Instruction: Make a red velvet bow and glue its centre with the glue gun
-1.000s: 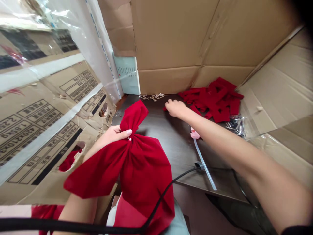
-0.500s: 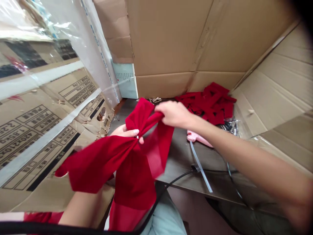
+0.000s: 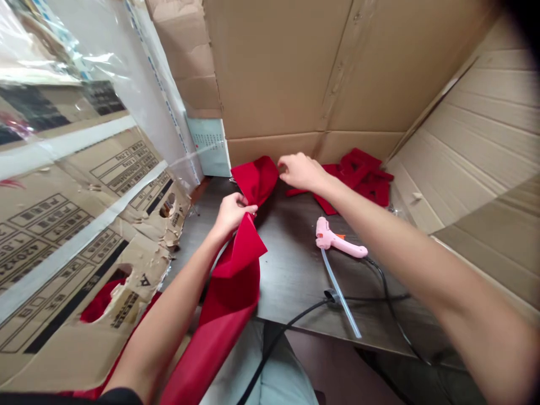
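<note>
Closest to the camera, over the person's pale blue trousers (image 3: 274,365), a long red velvet band (image 3: 228,298) rises from the lap towards the table. The left hand (image 3: 233,215) is clamped on the band partway up, with the fingers closed around a gathered part of the fabric. Above that grip, a rounded loop of the band (image 3: 255,180) stands up from the hand, and a folded flap hangs just below it.

The right hand (image 3: 301,172) reaches across the dark wood-grain table (image 3: 291,270) with its fingers drawn together. Its fingertips (image 3: 280,164) are just beside the top loop, and I cannot tell whether they touch it.

To the right, a pink hot glue gun (image 3: 333,239) lies on the table under the right forearm, with a clear plastic glue stick (image 3: 340,298) running towards the table's near edge. A black power cable (image 3: 291,320) curves across the table and down over the edge.

Farther off, a heap of cut red fabric pieces (image 3: 358,180) lies against a tall brown cardboard wall (image 3: 274,73). On the left stands a printed cardboard carton sheet (image 3: 63,270) with a torn hole showing red fabric (image 3: 101,301), and a clear plastic sheet (image 3: 105,95) hangs above it.
</note>
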`<state>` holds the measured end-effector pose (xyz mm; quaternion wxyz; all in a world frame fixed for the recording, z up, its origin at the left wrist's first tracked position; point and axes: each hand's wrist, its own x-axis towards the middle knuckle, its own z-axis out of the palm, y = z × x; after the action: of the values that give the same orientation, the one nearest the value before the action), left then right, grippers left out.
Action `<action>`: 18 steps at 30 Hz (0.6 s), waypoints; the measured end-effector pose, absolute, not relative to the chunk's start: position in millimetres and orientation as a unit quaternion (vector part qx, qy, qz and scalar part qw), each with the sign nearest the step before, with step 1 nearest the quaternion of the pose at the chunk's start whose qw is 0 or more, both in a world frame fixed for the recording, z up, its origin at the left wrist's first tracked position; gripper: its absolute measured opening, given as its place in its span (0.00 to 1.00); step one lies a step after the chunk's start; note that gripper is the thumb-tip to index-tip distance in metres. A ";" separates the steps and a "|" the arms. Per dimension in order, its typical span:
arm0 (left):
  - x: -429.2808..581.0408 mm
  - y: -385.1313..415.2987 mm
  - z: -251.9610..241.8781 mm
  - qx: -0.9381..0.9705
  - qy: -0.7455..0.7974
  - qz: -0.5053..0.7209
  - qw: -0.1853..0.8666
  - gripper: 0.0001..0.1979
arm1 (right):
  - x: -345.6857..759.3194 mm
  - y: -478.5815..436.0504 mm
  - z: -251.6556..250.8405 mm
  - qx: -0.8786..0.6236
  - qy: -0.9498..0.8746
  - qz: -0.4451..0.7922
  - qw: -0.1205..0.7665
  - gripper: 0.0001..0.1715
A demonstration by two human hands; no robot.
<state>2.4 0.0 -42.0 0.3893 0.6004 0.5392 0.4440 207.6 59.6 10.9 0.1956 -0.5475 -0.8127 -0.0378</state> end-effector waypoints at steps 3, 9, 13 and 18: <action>5.9 8.8 -58.3 0.636 0.558 0.370 0.384 0.12 | 218.4 23.0 -27.4 -0.541 -0.817 0.007 0.197 0.10; 14.8 -4.7 -26.6 0.708 0.564 0.325 0.274 0.06 | 227.7 -49.6 -69.5 -0.478 -0.804 0.147 0.322 0.09; 39.2 -24.6 -12.4 0.764 0.357 0.392 0.368 0.06 | 226.5 -70.3 -72.6 -0.448 -0.717 0.265 0.464 0.07; 59.9 -38.8 -40.4 0.648 0.322 0.383 0.574 0.15 | 227.3 -83.3 -68.7 -0.403 -0.657 0.322 0.550 0.05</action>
<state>59.9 -38.8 -40.4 0.5744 0.6479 0.3217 0.3832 227.3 -83.3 -68.7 0.5499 -0.4026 -0.6570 0.3223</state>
